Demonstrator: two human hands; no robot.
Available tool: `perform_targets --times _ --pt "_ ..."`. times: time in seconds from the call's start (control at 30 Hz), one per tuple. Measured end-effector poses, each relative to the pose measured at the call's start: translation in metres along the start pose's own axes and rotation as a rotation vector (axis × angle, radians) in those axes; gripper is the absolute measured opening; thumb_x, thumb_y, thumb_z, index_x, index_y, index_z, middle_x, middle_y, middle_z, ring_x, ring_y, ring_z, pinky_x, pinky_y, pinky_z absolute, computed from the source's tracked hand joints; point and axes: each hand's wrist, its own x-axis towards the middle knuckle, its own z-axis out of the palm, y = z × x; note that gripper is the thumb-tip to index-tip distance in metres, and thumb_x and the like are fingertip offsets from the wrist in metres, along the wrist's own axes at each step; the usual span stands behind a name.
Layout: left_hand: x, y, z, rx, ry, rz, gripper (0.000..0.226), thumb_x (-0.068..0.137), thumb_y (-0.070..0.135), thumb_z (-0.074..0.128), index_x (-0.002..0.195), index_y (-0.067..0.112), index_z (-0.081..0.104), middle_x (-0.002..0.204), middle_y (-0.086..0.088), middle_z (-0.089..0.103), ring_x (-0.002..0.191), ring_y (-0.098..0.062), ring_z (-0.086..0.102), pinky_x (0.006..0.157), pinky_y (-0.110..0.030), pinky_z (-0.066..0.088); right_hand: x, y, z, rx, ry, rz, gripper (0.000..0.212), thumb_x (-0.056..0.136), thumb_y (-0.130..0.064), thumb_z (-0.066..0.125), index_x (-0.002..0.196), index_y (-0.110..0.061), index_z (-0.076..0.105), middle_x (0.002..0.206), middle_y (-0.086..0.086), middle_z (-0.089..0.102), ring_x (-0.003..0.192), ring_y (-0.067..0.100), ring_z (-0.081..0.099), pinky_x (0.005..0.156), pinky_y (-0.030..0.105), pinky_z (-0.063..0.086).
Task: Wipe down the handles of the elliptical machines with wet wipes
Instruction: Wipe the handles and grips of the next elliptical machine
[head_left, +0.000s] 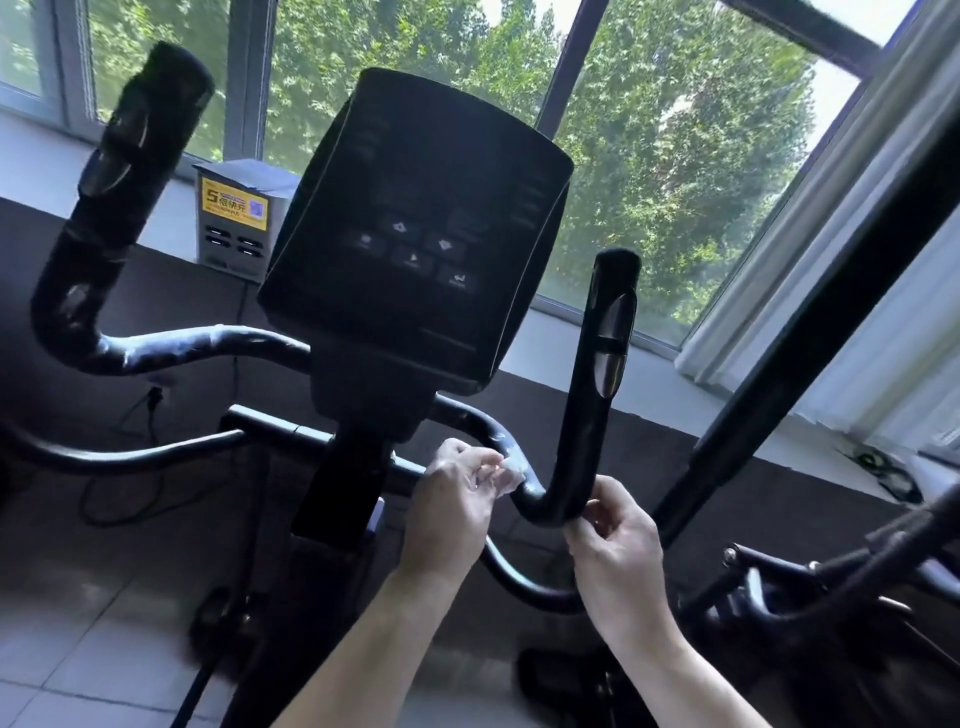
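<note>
Head view: console (415, 234) (dark) above right handle (597, 395)

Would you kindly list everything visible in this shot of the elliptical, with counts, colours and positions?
console: one, black, centre, on the machine's post
right handle: one, black, upright, right of the console
left handle: one, black, upright, far left
wet wipe: one, white, against the bend of the right handle
charging box: one, grey with a yellow label, on the sill behind the console
windows: several panes, green trees outside, across the back
cable: one, black, by the wall at the lower left
floor: grey tiles, bottom left
left hand: one, pinching the wet wipe
right hand: one, fingers curled at the handle's bend
</note>
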Motion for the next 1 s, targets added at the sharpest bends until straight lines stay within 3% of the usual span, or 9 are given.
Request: perform_targets --times 0.1,0.23,0.43,0.53,0.63,0.77,0.87,1.0 --pt "0.002 0.0 -0.002 0.108 0.008 0.038 0.008 0.095 0.034 0.072 0.089 0.032 0.077 0.089 0.013 0.059 0.077 -0.001 0.064 0.063 -0.017 0.051 -0.001 -0.001 0.0 -0.004 0.003 -0.006 0.021 0.089 -0.007 0.07 0.085 -0.026 0.074 0.062 -0.018 0.056 0.053 0.003 0.048 0.053 0.013 0.038" --pt "0.001 0.005 -0.001 0.115 -0.027 0.02 0.013 0.095 0.037 0.068 0.089 0.03 0.077 0.09 0.012 0.059 0.075 -0.005 0.063 0.068 -0.026 0.053 0.0 -0.001 0.0 -0.025 -0.002 -0.002 0.02 0.09 -0.007 0.069 0.086 -0.025 0.075 0.064 -0.016 0.059 0.054 0.004 0.048 0.055 0.013 0.038" --pt "0.002 0.006 0.004 0.136 -0.044 -0.006 0.014 0.095 0.031 0.068 0.095 0.021 0.078 0.09 0.01 0.062 0.076 -0.004 0.063 0.069 -0.011 0.046 -0.003 -0.008 -0.005 -0.036 -0.022 0.018 0.02 0.089 -0.013 0.077 0.09 -0.033 0.077 0.076 -0.012 0.068 0.063 0.003 0.059 0.062 0.012 0.044" --pt "0.007 0.008 0.003 0.127 -0.066 0.004 0.015 0.097 0.026 0.065 0.094 0.016 0.076 0.09 0.006 0.064 0.078 -0.006 0.065 0.074 -0.022 0.053 -0.002 -0.006 -0.005 -0.05 -0.017 0.026 0.031 0.088 -0.008 0.075 0.091 -0.04 0.076 0.078 -0.009 0.069 0.068 0.006 0.062 0.066 0.014 0.046" --pt "0.002 0.02 -0.005 -0.034 -0.145 0.052 0.017 0.1 0.031 0.065 0.097 0.017 0.075 0.093 0.009 0.065 0.08 0.001 0.064 0.07 -0.01 0.046 -0.004 -0.009 -0.005 -0.028 -0.022 0.016 0.035 0.088 -0.01 0.074 0.093 -0.045 0.075 0.079 -0.009 0.07 0.069 0.007 0.063 0.066 0.016 0.046" --pt "0.001 0.025 -0.008 -0.083 -0.287 0.167 0.011 0.099 0.023 0.069 0.098 0.016 0.077 0.095 0.01 0.062 0.07 0.0 0.063 0.065 -0.011 0.047 -0.007 -0.01 -0.005 -0.019 -0.016 0.001 0.036 0.089 -0.011 0.074 0.093 -0.047 0.075 0.086 -0.006 0.073 0.078 0.01 0.068 0.072 0.02 0.051" --pt "0.015 0.018 -0.006 0.059 -0.297 0.269 0.006 0.096 0.016 0.072 0.096 0.015 0.078 0.092 0.014 0.06 0.081 -0.005 0.066 0.073 -0.021 0.055 -0.007 -0.01 -0.004 -0.029 -0.022 0.004 0.039 0.089 -0.01 0.073 0.093 -0.048 0.075 0.088 -0.006 0.073 0.08 0.011 0.068 0.077 0.027 0.055" --pt "0.033 0.01 -0.004 0.243 -0.237 0.292 0.006 0.095 0.019 0.071 0.092 0.018 0.076 0.09 0.016 0.057 0.08 -0.009 0.066 0.073 -0.036 0.058 -0.007 -0.01 -0.005 -0.003 -0.02 0.004 0.029 0.084 -0.021 0.073 0.094 -0.048 0.075 0.085 -0.004 0.073 0.077 0.01 0.068 0.075 0.025 0.053"
